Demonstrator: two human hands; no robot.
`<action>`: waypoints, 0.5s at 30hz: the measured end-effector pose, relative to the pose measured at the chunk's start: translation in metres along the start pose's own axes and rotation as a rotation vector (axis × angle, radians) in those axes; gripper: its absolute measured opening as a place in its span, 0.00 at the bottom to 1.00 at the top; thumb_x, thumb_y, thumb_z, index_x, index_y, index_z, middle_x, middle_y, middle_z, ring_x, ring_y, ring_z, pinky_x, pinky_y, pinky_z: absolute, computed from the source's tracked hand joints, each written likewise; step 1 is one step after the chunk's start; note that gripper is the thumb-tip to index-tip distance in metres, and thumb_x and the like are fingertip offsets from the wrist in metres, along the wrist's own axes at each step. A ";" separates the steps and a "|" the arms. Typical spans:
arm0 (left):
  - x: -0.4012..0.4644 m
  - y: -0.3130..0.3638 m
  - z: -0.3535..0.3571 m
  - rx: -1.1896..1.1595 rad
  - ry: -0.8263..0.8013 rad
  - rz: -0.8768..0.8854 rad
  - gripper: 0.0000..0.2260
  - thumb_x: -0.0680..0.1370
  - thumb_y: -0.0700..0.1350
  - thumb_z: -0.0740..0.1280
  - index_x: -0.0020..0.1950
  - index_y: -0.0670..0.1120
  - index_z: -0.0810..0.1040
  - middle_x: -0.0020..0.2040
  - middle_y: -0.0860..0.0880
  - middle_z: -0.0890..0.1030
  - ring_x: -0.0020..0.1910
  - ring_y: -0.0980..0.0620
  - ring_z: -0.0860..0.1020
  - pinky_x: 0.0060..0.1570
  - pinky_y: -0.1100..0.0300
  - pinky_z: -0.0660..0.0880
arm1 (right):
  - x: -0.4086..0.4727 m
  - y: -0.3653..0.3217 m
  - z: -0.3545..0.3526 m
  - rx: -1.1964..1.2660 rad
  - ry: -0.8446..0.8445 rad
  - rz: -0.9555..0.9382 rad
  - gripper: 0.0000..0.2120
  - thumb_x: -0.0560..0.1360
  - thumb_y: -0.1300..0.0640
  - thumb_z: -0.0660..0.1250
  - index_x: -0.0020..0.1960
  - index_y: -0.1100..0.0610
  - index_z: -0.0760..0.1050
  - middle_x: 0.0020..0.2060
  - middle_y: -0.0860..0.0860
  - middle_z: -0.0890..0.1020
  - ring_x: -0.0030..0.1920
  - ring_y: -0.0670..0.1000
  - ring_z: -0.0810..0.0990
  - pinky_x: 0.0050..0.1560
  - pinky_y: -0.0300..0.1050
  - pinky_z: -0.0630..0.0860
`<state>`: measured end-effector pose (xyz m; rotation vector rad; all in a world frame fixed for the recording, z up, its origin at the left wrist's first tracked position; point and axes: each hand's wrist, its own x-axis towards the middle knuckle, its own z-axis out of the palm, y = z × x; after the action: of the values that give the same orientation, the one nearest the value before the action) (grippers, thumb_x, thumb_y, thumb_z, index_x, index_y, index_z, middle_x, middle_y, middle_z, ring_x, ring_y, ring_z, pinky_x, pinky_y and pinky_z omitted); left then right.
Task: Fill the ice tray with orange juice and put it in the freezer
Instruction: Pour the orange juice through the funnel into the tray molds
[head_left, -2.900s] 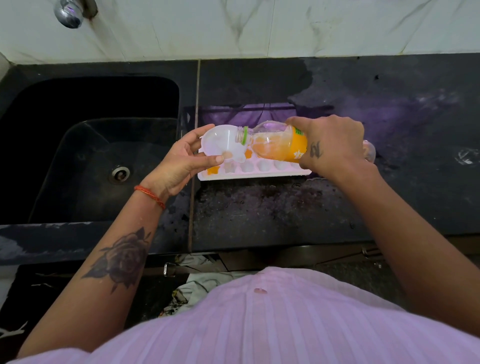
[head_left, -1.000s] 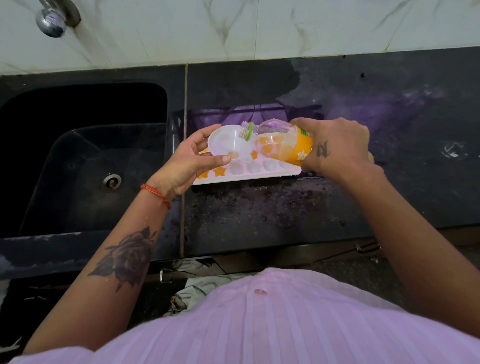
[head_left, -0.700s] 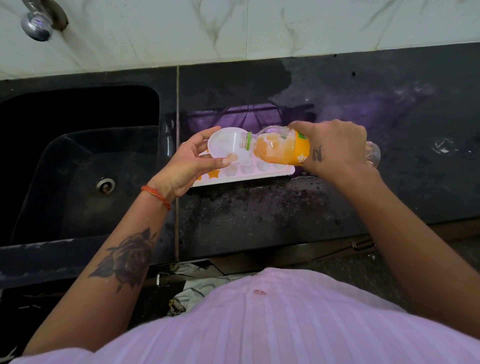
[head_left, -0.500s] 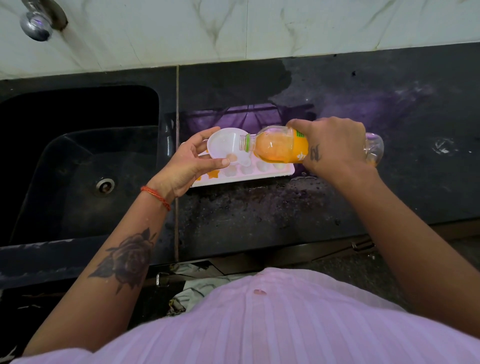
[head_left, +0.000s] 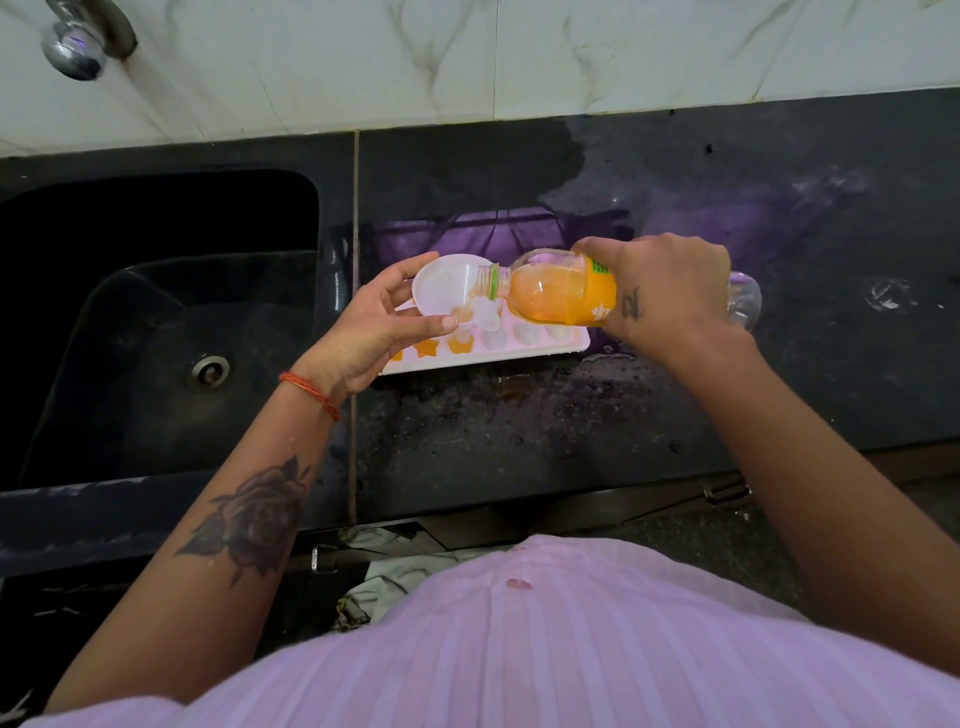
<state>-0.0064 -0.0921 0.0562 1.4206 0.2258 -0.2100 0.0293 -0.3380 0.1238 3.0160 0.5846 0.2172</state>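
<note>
**Ice tray: fill in progress, funnel over left end**

The ice tray (head_left: 540, 345) is laid flat on the dark bench (head_left: 519, 431), just right of the sink (head_left: 156, 338), with its long axis running left-right. A white funnel (head_left: 447, 286) is held above the tray's left part by the left hand (head_left: 374, 327); its fingers (head_left: 410, 270) and thumb are curled round the funnel bowl. The juice bottle (head_left: 556, 291) is gripped round its middle by the right hand (head_left: 665, 291) and tipped nearly level, mouth pointing left into the funnel, so the bottle axis lies roughly along the tray axis.

About 3 cells at the near left are seen filled orange, some star-shaped; the cells to the right look unfilled. The next shift is judged to be rightward along the tray, toward the right hand.

The bottle label is orange with a green patch and a white mark; no writing can be read. No brand is made out. The freezer is not in view.
</note>
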 end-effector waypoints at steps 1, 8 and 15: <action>0.000 0.000 0.000 0.000 -0.003 0.004 0.33 0.65 0.33 0.73 0.68 0.48 0.71 0.66 0.44 0.74 0.62 0.45 0.77 0.51 0.56 0.80 | 0.000 0.000 0.001 0.008 -0.002 0.005 0.23 0.73 0.49 0.69 0.66 0.41 0.69 0.49 0.54 0.81 0.51 0.60 0.78 0.43 0.46 0.63; 0.001 0.001 0.001 -0.010 -0.011 0.021 0.32 0.68 0.30 0.71 0.69 0.46 0.70 0.66 0.44 0.75 0.61 0.47 0.78 0.49 0.58 0.81 | -0.002 0.003 0.003 0.053 -0.032 0.045 0.28 0.72 0.46 0.70 0.69 0.39 0.65 0.50 0.53 0.81 0.52 0.59 0.79 0.47 0.48 0.71; 0.003 0.000 0.004 0.006 -0.028 0.013 0.35 0.62 0.34 0.77 0.67 0.48 0.72 0.67 0.43 0.74 0.64 0.44 0.75 0.53 0.55 0.80 | -0.005 0.004 0.000 0.002 -0.026 0.043 0.26 0.73 0.48 0.69 0.69 0.39 0.65 0.50 0.53 0.81 0.52 0.59 0.78 0.43 0.46 0.64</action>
<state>-0.0035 -0.0959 0.0556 1.4238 0.1931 -0.2205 0.0265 -0.3436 0.1234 3.0307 0.5188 0.1800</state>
